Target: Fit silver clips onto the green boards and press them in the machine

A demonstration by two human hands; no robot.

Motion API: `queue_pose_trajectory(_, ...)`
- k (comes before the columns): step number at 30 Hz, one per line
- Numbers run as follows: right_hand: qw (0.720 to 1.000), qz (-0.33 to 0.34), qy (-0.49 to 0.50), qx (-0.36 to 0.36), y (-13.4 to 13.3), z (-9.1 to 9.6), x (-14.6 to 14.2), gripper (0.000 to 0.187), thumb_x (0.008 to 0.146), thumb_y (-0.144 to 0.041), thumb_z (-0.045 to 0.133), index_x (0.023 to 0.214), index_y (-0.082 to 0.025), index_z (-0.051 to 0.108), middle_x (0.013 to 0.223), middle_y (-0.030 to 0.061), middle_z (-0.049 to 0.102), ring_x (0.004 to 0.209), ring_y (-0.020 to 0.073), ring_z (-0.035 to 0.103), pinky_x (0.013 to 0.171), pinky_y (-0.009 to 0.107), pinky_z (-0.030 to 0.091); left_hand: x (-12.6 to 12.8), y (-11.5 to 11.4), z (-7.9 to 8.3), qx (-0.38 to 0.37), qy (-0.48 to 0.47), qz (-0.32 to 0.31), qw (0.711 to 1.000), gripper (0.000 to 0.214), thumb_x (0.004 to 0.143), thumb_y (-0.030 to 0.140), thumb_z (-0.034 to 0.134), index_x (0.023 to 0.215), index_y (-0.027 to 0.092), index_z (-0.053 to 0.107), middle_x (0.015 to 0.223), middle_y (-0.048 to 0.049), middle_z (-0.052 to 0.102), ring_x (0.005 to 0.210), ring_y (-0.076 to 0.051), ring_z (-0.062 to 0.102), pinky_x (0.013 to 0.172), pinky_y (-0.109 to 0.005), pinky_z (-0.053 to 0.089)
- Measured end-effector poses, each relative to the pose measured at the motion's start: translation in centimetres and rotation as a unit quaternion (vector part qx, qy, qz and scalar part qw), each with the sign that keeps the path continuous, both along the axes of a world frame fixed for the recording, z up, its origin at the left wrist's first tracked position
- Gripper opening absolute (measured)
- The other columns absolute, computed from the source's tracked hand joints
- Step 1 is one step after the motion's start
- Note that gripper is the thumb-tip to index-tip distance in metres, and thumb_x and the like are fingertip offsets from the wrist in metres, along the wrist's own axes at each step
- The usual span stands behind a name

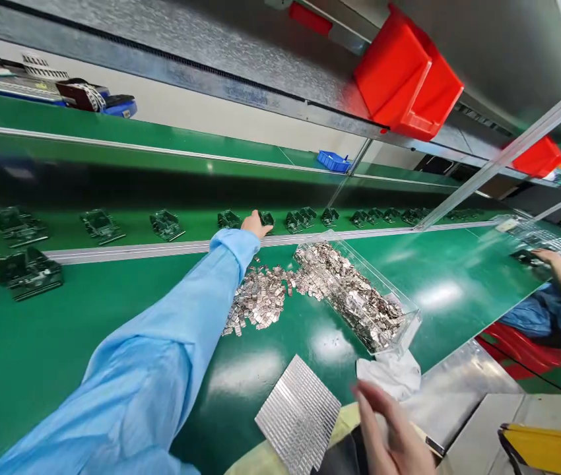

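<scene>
My left hand (257, 226), in a light blue sleeve, reaches out over the belt with its fingers closed on a green circuit board (266, 218); part of the board is hidden. Low at the right, my right hand (396, 432) is slightly blurred, thumb and forefinger apart, nothing visible between them. Beside it, near the table's front edge, lies a silver plate (300, 412) patterned in rows of small rectangles. A pile of small silver metal pieces (261, 297) lies on the green table. More of these pieces fill a clear plastic box (412, 320), which lies at an angle.
Several circuit boards (165, 225) line the belt; another board (26, 272) sits on the table at left. A white cloth (392, 375) lies by the box. Red bins (406, 76) hang overhead. At right, a co-worker's hand (555, 264) works over the table.
</scene>
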State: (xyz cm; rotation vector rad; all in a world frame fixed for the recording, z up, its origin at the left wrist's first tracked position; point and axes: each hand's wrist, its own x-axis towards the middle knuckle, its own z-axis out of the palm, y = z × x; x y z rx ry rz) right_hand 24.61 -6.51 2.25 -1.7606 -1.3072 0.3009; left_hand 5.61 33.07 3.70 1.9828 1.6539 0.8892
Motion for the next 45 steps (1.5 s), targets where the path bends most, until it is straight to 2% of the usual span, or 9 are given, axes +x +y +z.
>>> queue_pose_trajectory(3, 0.994, 0.087, 0.002, -0.059, 8.1, 0.0, -1.5, 0.026, 0.085, -0.042, 0.056, 0.090, -0.021, 0.071, 0.089, 0.0089, 0.072, 0.078, 0.0258, 0.067, 0.071, 0.036, 0.054, -1.4, -2.1, -2.1, 0.046, -0.010, -0.019, 0.999, 0.060, 0.079, 0.033, 0.068, 0.130, 0.012, 0.044, 0.135, -0.0182, 0.051, 0.128, -0.029, 0.046, 0.104, -0.035, 0.038)
queue_pose_trajectory(7, 0.982, 0.080, -0.054, -0.165, 17.9, -0.4, -2.6, 0.014, 0.081, -0.027, 0.057, 0.077, -0.021, 0.069, 0.067, 0.0038, 0.069, 0.063, 0.0206, 0.064, 0.061, 0.030, 0.049, -6.6, -5.7, -4.2, 0.101, -0.022, 0.017, 0.994, 0.040, 0.085, 0.030, 0.058, 0.120, 0.016, 0.047, 0.129, -0.0134, 0.049, 0.125, -0.025, 0.045, 0.107, -0.035, 0.036)
queue_pose_trajectory(11, 0.972, 0.056, -0.091, -0.208, 22.8, -1.6, -3.3, 0.017, 0.072, -0.021, 0.069, 0.057, -0.022, 0.060, 0.053, 0.0013, 0.061, 0.055, 0.0199, 0.058, 0.056, 0.030, 0.042, -11.1, -5.3, -5.0, 0.085, -0.010, 0.128, 0.988, 0.086, 0.069, 0.040, 0.075, 0.136, 0.009, 0.030, 0.136, -0.0218, 0.040, 0.130, -0.035, 0.038, 0.108, -0.046, 0.035)
queue_pose_trajectory(14, 0.967, 0.062, -0.102, -0.227, 23.7, -1.9, -3.6, 0.024, 0.066, -0.012, 0.069, 0.051, -0.022, 0.055, 0.048, -0.0012, 0.056, 0.050, 0.0163, 0.053, 0.053, 0.027, 0.038, -11.5, -3.0, -5.1, 0.010, 0.024, 0.129, 0.991, 0.117, 0.059, 0.047, 0.080, 0.147, 0.010, 0.012, 0.144, -0.0239, 0.038, 0.133, -0.040, 0.037, 0.106, -0.050, 0.036)
queue_pose_trajectory(21, 0.969, 0.100, -0.034, -0.223, 18.9, 0.9, -3.4, 0.018, 0.072, -0.017, 0.061, 0.059, -0.022, 0.052, 0.048, -0.0042, 0.053, 0.045, 0.0131, 0.053, 0.046, 0.024, 0.042, -10.1, 0.0, -4.7, -0.040, 0.052, 0.077, 0.995, 0.059, 0.076, 0.043, 0.065, 0.128, 0.021, 0.048, 0.120, -0.0095, 0.066, 0.118, -0.032, 0.054, 0.099, -0.045, 0.039)
queue_pose_trajectory(27, 0.966, 0.155, 0.179, -0.102, 10.5, 3.9, -3.9, 0.030, 0.077, -0.047, 0.068, 0.073, -0.020, 0.055, 0.058, -0.0014, 0.057, 0.048, 0.0134, 0.055, 0.045, 0.025, 0.047, -9.1, -0.5, -4.5, -0.025, 0.031, 0.078, 0.996, 0.082, 0.073, 0.052, 0.066, 0.140, 0.018, 0.035, 0.136, -0.0162, 0.054, 0.125, -0.037, 0.048, 0.101, -0.049, 0.037)
queue_pose_trajectory(35, 0.978, 0.097, 0.181, -0.046, 3.1, 3.9, -3.8, 0.026, 0.081, -0.044, 0.068, 0.077, -0.019, 0.067, 0.059, 0.0011, 0.059, 0.054, 0.0146, 0.057, 0.051, 0.023, 0.047, -7.6, -0.6, -3.7, -0.031, -0.093, 0.086, 0.991, 0.028, 0.087, 0.029, 0.050, 0.111, 0.019, 0.059, 0.120, -0.0147, 0.063, 0.120, -0.034, 0.052, 0.101, -0.047, 0.039)
queue_pose_trajectory(40, 0.962, 0.081, 0.261, -0.022, 2.0, 2.1, -4.0, 0.025, 0.081, -0.044, 0.069, 0.081, -0.019, 0.069, 0.061, 0.0023, 0.061, 0.057, 0.0163, 0.057, 0.055, 0.026, 0.049, -8.1, -5.1, -2.7, -0.010, -0.234, 0.041, 0.971, 0.030, 0.092, 0.022, 0.035, 0.120, 0.019, 0.047, 0.134, -0.0103, 0.050, 0.112, -0.019, 0.058, 0.091, -0.034, 0.053)
queue_pose_trajectory(45, 0.946, 0.114, 0.303, 0.001, 3.0, 0.9, -7.4, 0.022, 0.078, -0.041, 0.070, 0.075, -0.020, 0.069, 0.080, 0.0063, 0.066, 0.074, 0.0199, 0.059, 0.063, 0.029, 0.049, -8.6, -15.8, -2.5, -0.045, -0.323, -0.044, 0.944, 0.024, 0.092, 0.035, 0.039, 0.113, 0.024, 0.044, 0.120, -0.0048, 0.056, 0.094, -0.015, 0.064, 0.079, -0.033, 0.059)
